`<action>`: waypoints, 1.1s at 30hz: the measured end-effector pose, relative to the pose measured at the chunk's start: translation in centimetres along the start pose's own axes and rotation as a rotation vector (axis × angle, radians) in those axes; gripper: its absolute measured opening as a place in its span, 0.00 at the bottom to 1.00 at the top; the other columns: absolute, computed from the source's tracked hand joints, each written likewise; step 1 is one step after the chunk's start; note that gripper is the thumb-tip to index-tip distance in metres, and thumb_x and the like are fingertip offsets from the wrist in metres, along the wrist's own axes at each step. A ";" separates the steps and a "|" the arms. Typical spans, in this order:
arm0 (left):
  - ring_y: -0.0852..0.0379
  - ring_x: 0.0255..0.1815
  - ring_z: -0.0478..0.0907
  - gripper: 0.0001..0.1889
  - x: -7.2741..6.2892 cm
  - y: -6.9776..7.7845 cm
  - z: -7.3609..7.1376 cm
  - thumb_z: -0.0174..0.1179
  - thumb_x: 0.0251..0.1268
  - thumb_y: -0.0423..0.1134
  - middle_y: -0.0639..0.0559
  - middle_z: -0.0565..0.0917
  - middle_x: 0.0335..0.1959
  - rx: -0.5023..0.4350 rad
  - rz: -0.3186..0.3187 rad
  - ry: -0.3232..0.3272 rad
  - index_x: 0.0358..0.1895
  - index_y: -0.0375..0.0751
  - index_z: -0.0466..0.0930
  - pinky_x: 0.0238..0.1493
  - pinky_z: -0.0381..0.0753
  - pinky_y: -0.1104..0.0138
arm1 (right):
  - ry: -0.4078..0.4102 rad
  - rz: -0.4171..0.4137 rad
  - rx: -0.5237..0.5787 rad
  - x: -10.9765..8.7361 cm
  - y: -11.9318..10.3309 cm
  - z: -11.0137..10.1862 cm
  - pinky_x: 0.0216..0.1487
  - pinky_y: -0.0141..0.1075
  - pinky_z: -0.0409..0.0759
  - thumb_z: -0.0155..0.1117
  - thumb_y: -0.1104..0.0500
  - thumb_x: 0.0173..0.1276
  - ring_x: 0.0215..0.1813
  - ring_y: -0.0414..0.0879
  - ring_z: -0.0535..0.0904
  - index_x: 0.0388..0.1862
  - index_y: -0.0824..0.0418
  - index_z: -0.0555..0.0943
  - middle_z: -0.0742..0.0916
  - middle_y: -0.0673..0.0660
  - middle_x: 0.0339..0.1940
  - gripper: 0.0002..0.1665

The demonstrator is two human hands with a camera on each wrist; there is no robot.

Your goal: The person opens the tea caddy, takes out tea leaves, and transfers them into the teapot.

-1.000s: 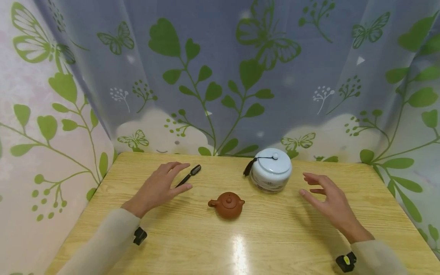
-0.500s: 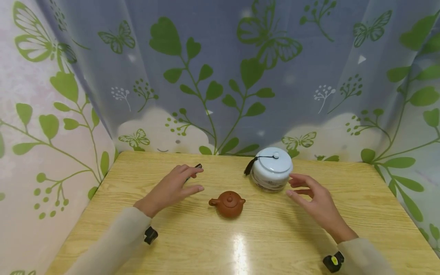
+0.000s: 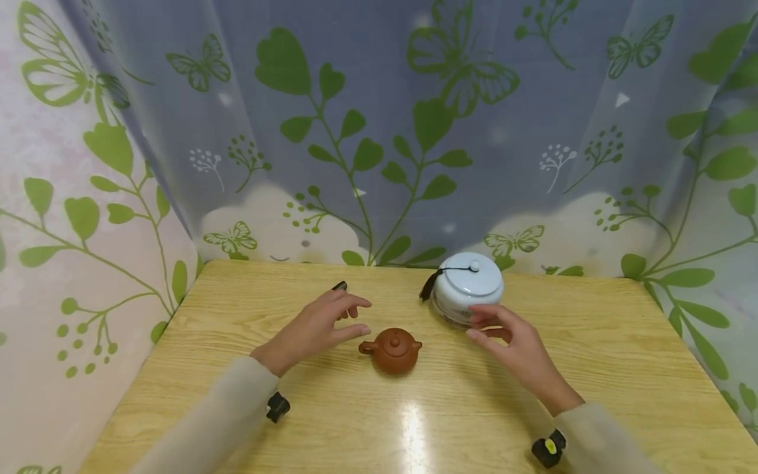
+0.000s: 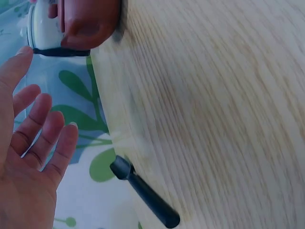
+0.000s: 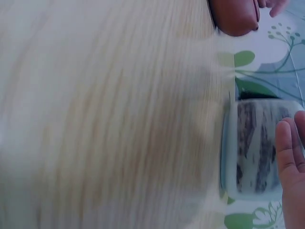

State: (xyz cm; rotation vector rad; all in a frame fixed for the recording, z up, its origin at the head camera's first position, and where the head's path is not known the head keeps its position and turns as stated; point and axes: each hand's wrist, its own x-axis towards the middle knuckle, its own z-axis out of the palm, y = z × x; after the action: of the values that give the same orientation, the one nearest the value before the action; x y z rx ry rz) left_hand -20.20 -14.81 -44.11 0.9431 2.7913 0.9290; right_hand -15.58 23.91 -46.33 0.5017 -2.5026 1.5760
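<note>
A small reddish-brown clay teapot [image 3: 395,355] stands on the table between the hands, its handle to the left and spout to the right. My left hand [image 3: 316,329] hovers left of it with relaxed fingers, fingertips close to the handle. Behind the teapot to the right is a white lidded porcelain jar [image 3: 468,286] with a black tassel; the right wrist view shows a dark painted band on the jar [image 5: 259,148]. My right hand [image 3: 518,345], fingers loosely bent and holding nothing, overlaps the jar's lower front. A black tea scoop [image 4: 147,195] lies past the left hand, mostly hidden in the head view.
The light wooden table [image 3: 331,415] reaches back to a blue patterned curtain [image 3: 379,131] with green leaves and butterflies. Similar cloth hangs along both sides. A black device [image 3: 549,449] sits at the right wrist, another device [image 3: 277,407] at the left.
Both hands have moved inward toward the teapot, the left one rightward past the scoop, the right one leftward in front of the jar. The teapot and jar have stayed in place.
</note>
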 end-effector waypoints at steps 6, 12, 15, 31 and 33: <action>0.57 0.48 0.79 0.23 0.2 0.8 0.5 0.68 0.79 0.53 0.53 0.84 0.49 -0.014 0.017 -0.004 0.69 0.48 0.83 0.51 0.81 0.59 | -0.033 0.007 0.037 0.3 -0.1 1.5 0.56 0.31 0.87 0.74 0.66 0.76 0.54 0.35 0.85 0.65 0.66 0.84 0.89 0.66 0.54 0.21; 0.57 0.48 0.79 0.22 0.5 1.3 1.1 0.67 0.79 0.53 0.53 0.84 0.48 -0.037 0.043 -0.019 0.66 0.46 0.85 0.49 0.81 0.62 | -0.070 0.014 0.046 0.6 -0.2 3.1 0.56 0.33 0.88 0.75 0.65 0.74 0.52 0.36 0.86 0.63 0.68 0.85 0.89 0.66 0.54 0.21; 0.56 0.47 0.80 0.21 0.6 1.6 1.5 0.68 0.79 0.52 0.53 0.84 0.47 -0.039 0.061 -0.022 0.65 0.44 0.85 0.49 0.81 0.62 | -0.083 0.018 0.044 0.9 -0.2 3.8 0.55 0.35 0.89 0.76 0.64 0.74 0.51 0.36 0.86 0.62 0.67 0.85 0.90 0.63 0.54 0.20; 0.58 0.45 0.77 0.17 1.2 2.2 3.0 0.70 0.77 0.51 0.57 0.83 0.42 -0.019 0.140 -0.015 0.60 0.46 0.88 0.48 0.79 0.65 | -0.175 0.066 0.043 1.3 0.0 6.8 0.55 0.35 0.88 0.78 0.58 0.74 0.51 0.44 0.88 0.59 0.65 0.87 0.91 0.60 0.53 0.19; 0.57 0.45 0.77 0.16 1.3 2.2 3.2 0.70 0.77 0.50 0.57 0.84 0.42 -0.010 0.156 -0.015 0.58 0.46 0.88 0.47 0.79 0.65 | -0.176 0.068 0.035 1.3 0.0 7.0 0.55 0.35 0.88 0.78 0.57 0.74 0.50 0.45 0.88 0.59 0.64 0.88 0.91 0.58 0.52 0.19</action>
State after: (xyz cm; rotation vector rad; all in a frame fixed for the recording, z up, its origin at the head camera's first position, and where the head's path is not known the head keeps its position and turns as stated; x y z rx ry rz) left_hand -19.33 -10.99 -45.31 1.1761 2.7298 0.9481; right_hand -16.43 17.34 -49.07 0.5910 -2.6508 1.6703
